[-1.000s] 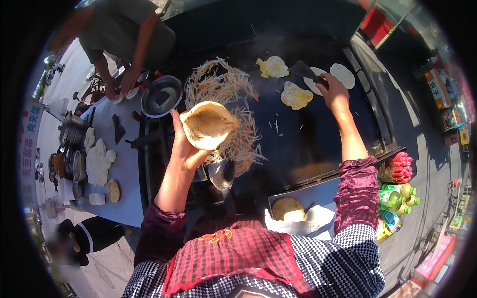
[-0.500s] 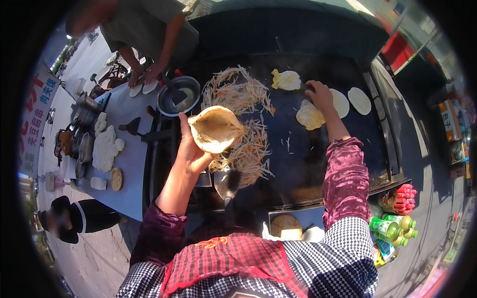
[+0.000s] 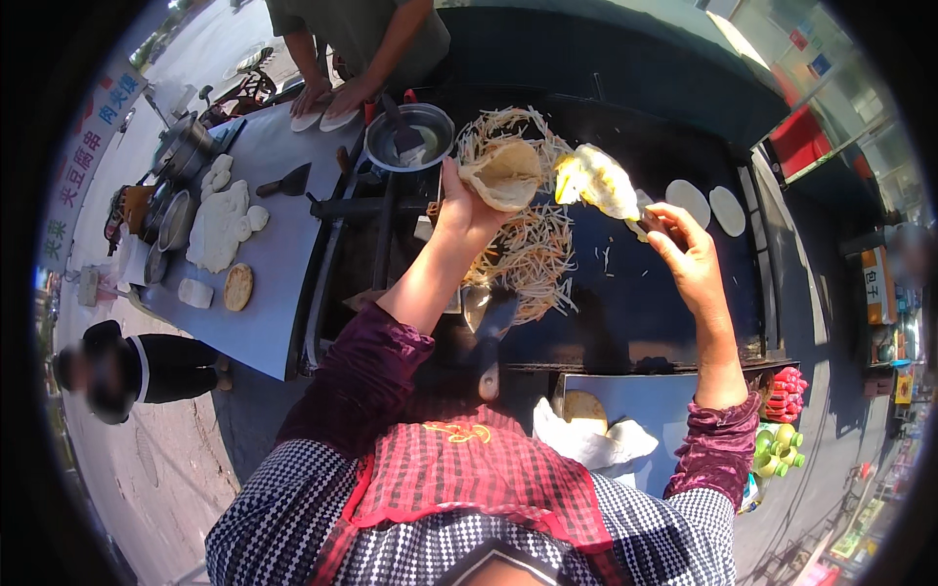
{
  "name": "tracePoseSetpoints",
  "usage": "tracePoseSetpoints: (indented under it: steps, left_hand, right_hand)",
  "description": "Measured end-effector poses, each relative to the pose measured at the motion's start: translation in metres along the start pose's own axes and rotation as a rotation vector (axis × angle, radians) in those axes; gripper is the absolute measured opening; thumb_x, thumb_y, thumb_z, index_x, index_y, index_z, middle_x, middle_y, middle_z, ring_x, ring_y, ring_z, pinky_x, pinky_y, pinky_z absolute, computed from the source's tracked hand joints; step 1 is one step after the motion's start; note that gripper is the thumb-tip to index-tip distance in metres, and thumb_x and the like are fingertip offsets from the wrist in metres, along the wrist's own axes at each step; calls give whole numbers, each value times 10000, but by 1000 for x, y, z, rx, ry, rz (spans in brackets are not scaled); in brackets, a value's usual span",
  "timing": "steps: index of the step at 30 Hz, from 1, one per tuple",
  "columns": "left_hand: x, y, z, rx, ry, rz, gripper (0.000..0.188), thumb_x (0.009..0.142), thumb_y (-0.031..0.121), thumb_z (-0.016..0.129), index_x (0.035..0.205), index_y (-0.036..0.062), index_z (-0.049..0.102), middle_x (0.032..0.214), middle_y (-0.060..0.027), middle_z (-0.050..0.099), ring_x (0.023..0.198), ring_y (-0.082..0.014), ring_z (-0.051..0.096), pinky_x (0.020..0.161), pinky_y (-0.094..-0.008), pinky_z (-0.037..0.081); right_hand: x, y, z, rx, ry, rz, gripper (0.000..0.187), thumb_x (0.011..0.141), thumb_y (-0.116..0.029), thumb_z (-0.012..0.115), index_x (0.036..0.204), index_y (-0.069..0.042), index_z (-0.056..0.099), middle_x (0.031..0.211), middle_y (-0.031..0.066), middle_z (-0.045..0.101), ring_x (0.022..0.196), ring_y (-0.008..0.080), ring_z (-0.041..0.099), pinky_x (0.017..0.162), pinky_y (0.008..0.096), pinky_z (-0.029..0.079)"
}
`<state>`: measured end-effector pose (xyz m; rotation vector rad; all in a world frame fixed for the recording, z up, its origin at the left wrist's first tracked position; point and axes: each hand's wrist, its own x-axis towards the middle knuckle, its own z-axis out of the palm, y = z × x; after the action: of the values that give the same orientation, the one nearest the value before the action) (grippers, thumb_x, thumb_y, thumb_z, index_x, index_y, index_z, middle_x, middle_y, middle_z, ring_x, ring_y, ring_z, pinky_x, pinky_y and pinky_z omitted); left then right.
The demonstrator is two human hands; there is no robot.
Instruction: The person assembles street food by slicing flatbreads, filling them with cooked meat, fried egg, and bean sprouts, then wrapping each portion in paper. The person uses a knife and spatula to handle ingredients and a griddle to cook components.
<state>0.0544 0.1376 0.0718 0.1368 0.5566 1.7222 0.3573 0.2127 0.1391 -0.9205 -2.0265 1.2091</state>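
My left hand (image 3: 467, 217) is closed around a round flatbread (image 3: 503, 176), whose pocket gapes open above the griddle (image 3: 674, 313). A fried egg (image 3: 608, 184), white with yellow patches, is held up just right of the bread, apart from it. My right hand (image 3: 692, 256) pinches a short utensil (image 3: 649, 217) at the egg's right end; it looks like a small spatula, mostly hidden by egg and fingers. Shredded vegetables (image 3: 532, 259) lie on the griddle below the bread. A metal spatula (image 3: 478, 305) rests at their near edge.
Two pale dough rounds (image 3: 690, 203) lie at the griddle's right. A metal bowl (image 3: 430, 125) stands at its far left corner. On the left table are dough (image 3: 217, 230) and a scraper (image 3: 288, 182). Another person's hands (image 3: 337, 96) press dough rounds. Bottles (image 3: 777, 449) stand at lower right.
My right hand has drawn back from the griddle, and a fried egg is now raised beside the bread. The bread in my left hand has tilted toward the egg. The whole view has shifted.
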Motion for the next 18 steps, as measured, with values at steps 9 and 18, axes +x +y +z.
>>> tracePoseSetpoints:
  steps: [9,18]
  left_hand:
    - [-53,38,-44,-258,-211,-33,827,983,735,335,1435,55,464,1445,-163,537,1379,-381,468,1173,-552,354]
    - [-126,180,-155,-276,-189,-13,988,945,812,125,1499,49,420,1504,-175,486,1409,-351,456,1175,-528,347]
  right_hand:
    - [-17,-75,131,-113,-76,-32,254,965,-115,677,1179,20,657,1007,46,717,901,93,629,815,242,498]
    - [4,-194,354,-909,-172,-270,232,916,-238,683,972,-22,619,906,175,676,837,398,676,686,465,535]
